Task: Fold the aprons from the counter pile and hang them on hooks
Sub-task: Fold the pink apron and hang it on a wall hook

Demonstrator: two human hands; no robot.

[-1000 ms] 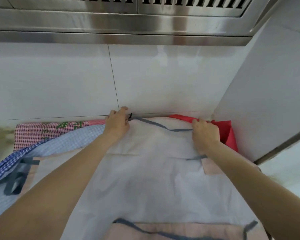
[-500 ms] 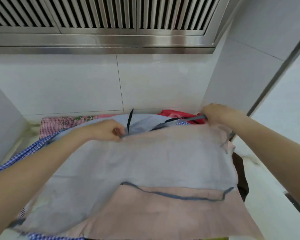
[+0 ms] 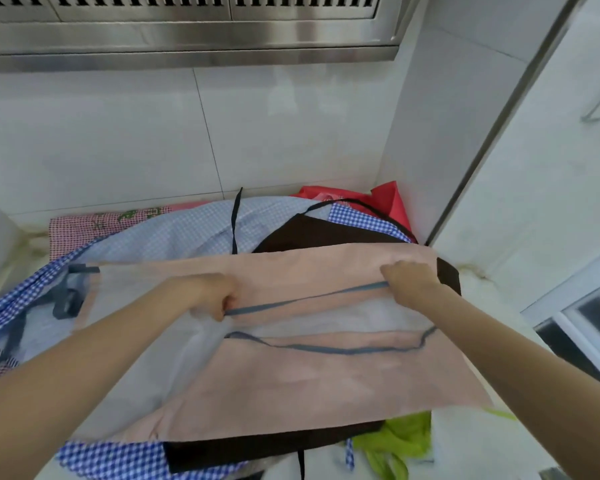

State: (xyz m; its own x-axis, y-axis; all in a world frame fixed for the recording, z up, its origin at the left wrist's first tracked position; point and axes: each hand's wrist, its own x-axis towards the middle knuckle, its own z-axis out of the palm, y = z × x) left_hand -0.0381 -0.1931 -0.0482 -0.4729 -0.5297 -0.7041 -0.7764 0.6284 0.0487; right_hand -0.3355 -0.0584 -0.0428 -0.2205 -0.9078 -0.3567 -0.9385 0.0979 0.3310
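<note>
now, you are mid-fold on the pale pink cotton apron with grey-blue binding (image 3: 326,372), which lies on top of the heap of other aprons on the white counter (image 3: 471,441), its far edge lifted and drawn toward you. to do this well, keep both corners level and the grey-blue neck strap (image 3: 305,301) taut between them, then lay the raised edge down square on the near half so the strap stays tucked inside rather than trailing. mind the dark brown apron (image 3: 329,232) and the blue gingham apron (image 3: 174,233) beneath: lift high enough that they do not drag along.

your left hand (image 3: 210,294) is curled tight, knuckles up, pinching the strap and fabric at its end. your right hand (image 3: 409,282) is likewise closed over the strap and the pink edge, wrist a little higher. both forearms reach forward, well apart.
</note>
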